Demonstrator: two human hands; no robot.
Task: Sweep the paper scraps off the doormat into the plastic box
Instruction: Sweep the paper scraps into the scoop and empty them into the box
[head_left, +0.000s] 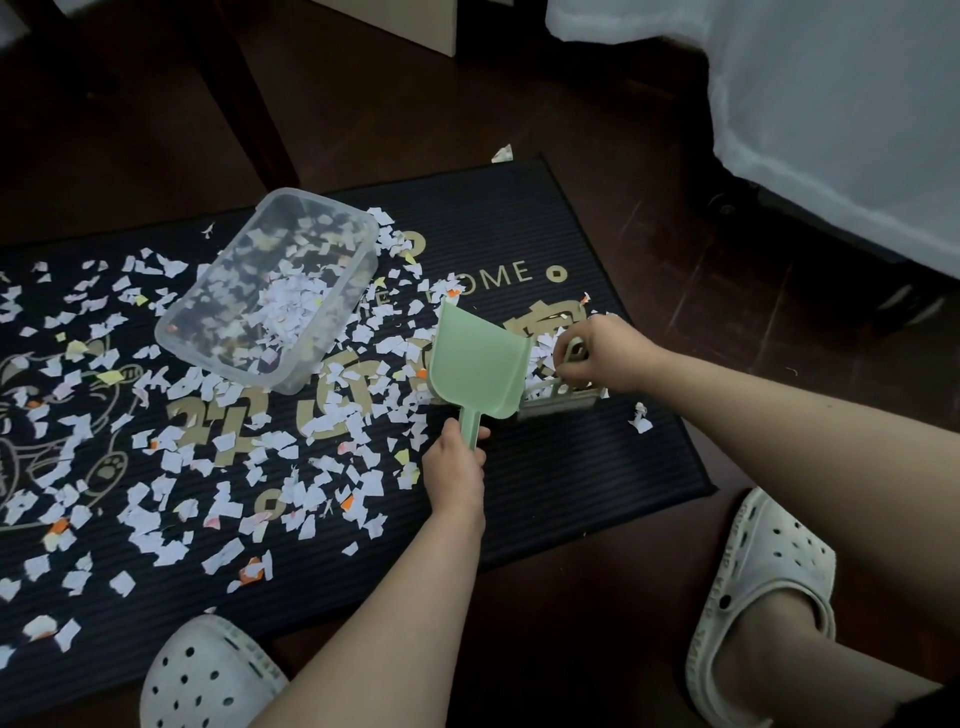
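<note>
Doormat (571, 467), one. Plastic box (174, 332), one. Green dustpan (480, 364), one. Small brush (558, 404), one. Hands, two: left hand (454, 467), right hand (608, 353). White clogs (769, 587), two. Paper scraps (223, 555) — far too many to count.

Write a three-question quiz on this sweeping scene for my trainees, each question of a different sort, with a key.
1. True or false: the plastic box, standing on the doormat, already holds paper scraps.
2. Fill in: the right hand holds a small ____ beside the green dustpan.
3. What grips the dustpan's handle? A. the left hand B. the right hand C. nothing

Key: 1 true; 2 brush; 3 A.
</note>
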